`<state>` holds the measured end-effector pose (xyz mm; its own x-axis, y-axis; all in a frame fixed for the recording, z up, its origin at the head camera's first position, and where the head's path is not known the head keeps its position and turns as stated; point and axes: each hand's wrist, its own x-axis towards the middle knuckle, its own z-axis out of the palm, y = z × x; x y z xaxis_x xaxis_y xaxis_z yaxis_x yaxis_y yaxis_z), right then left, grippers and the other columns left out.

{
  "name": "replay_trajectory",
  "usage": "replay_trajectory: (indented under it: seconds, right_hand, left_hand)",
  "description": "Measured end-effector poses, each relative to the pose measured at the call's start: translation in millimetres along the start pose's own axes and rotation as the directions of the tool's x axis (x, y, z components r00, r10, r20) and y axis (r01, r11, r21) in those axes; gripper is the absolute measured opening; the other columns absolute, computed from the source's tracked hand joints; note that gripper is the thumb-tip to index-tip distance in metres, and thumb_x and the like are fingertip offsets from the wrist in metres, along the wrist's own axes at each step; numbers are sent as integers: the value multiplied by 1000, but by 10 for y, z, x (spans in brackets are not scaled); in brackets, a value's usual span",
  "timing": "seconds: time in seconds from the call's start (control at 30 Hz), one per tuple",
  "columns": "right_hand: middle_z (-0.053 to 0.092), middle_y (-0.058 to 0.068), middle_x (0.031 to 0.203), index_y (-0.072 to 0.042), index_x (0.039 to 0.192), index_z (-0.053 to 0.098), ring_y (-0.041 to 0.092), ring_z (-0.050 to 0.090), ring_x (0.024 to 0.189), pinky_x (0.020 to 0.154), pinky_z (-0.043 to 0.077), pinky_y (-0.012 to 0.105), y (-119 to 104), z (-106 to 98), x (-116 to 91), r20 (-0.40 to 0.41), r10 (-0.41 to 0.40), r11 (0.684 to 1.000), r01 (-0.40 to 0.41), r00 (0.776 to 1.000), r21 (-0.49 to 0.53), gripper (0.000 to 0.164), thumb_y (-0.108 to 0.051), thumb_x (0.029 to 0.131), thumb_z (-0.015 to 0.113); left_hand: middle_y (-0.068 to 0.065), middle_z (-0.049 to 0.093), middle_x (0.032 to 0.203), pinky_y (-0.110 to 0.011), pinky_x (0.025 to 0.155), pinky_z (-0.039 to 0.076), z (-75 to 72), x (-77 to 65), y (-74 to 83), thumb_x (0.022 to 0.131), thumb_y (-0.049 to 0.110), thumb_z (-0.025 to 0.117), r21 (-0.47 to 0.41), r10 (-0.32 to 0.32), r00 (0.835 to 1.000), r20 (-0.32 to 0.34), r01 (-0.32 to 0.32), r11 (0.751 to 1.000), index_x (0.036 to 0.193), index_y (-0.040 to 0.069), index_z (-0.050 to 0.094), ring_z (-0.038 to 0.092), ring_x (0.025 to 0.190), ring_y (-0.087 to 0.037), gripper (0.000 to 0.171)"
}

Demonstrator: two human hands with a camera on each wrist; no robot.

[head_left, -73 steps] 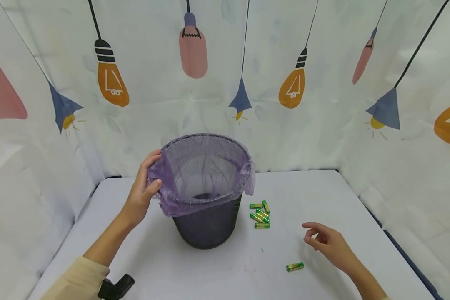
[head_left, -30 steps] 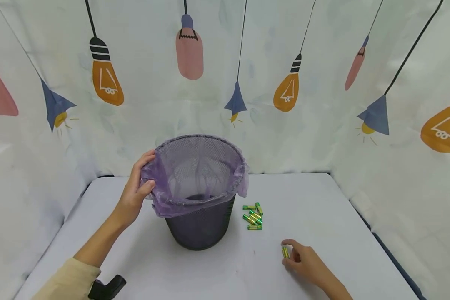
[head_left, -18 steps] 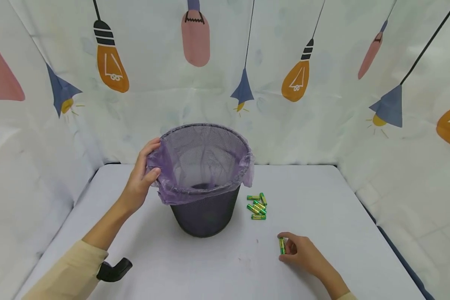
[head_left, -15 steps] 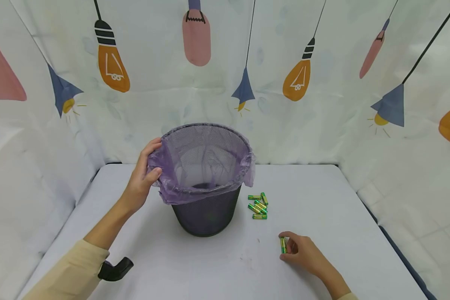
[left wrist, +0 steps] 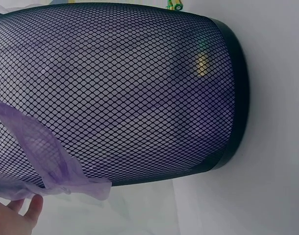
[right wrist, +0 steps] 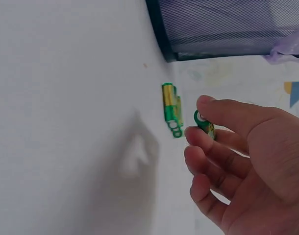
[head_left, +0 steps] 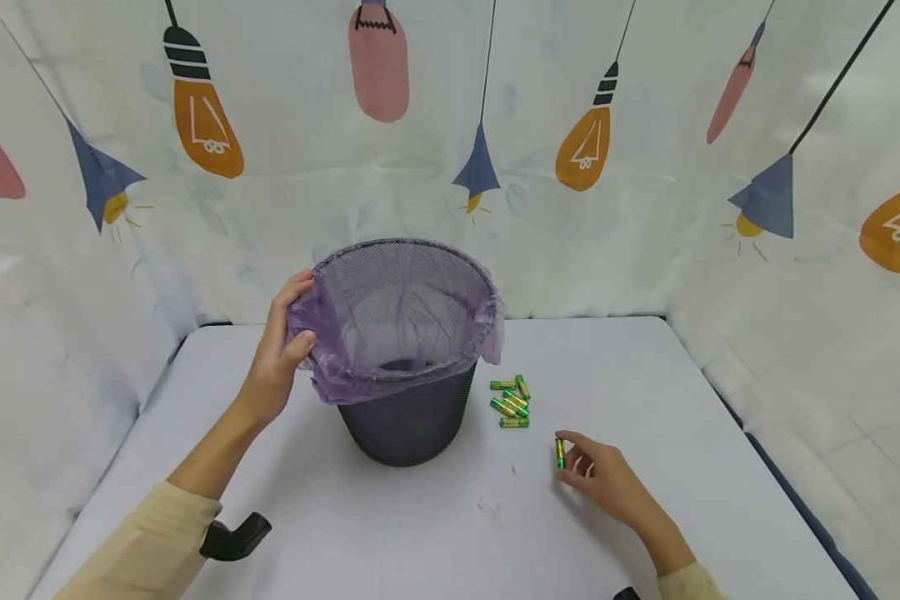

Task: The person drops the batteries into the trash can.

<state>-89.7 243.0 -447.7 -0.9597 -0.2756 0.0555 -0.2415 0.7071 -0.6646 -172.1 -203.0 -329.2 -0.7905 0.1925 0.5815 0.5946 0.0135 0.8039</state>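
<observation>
Clasped with the left hand point(head_left: 273, 367) the left rim of a round black wire-mesh bin point(head_left: 408, 421), over a crumpled translucent purple plastic liner point(head_left: 348, 387) folded outward, likely to pin the film and steady the bin; pinched with the right hand point(head_left: 603, 479) a small green-and-gold cylindrical battery point(head_left: 560, 454), right of the bin and apparently off the table, judging by the separate shadow point(right wrist: 125, 196); used thumb and fingertips there, probably enough for so slim a thing; had similar green-and-gold batteries point(head_left: 517, 402) loosely clustered just right of the bin, perhaps for easy reach; saw through the mesh a blurred yellow patch point(left wrist: 202, 63), impossible to place inside or beyond; worked on a smooth white table point(head_left: 390, 533) with faint reddish smudges point(head_left: 491, 508); had a bent black tube-like piece point(head_left: 234, 537) near, beside the beige left sleeve point(head_left: 146, 542); faced a creased white fabric backdrop point(head_left: 307, 208) far, left and right, printed with orange bulbs point(head_left: 208, 125), blue lampshades point(head_left: 477, 162) and pink lamps point(head_left: 378, 67).
</observation>
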Motion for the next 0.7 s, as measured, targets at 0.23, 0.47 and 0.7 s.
replay_trajectory:
  seconds: [0.23,0.47,0.7]
  right_hand:
    - [61,-9,80,-8,128,58,-1,51,67,60,46,20,-153,-130,135,-107,-78,997,77,991,-16,50,-13,81,75]
    - [65,-7,87,-11,131,57,1,54,72,65,49,20,-418,-365,279,-178,-157,988,156,971,-23,52,-14,82,75]
    - [68,-5,87,-13,132,57,3,56,70,64,48,20,-676,-581,432,-254,-253,966,256,934,-20,52,-13,83,74]
  left_hand:
    - [-6,18,160,-23,115,16,-10,-9,-8,92,22,49,-3,1,1000,-10,-1,1000,148,3,27,12,149,-20,63]
    - [-8,18,160,-22,115,16,-13,-8,16,92,19,48,9,7,1000,0,-7,1000,148,2,27,12,149,-20,61]
    - [-8,16,160,-19,115,16,-18,12,25,93,16,46,5,-4,1000,15,4,1000,148,4,26,11,150,-20,60]
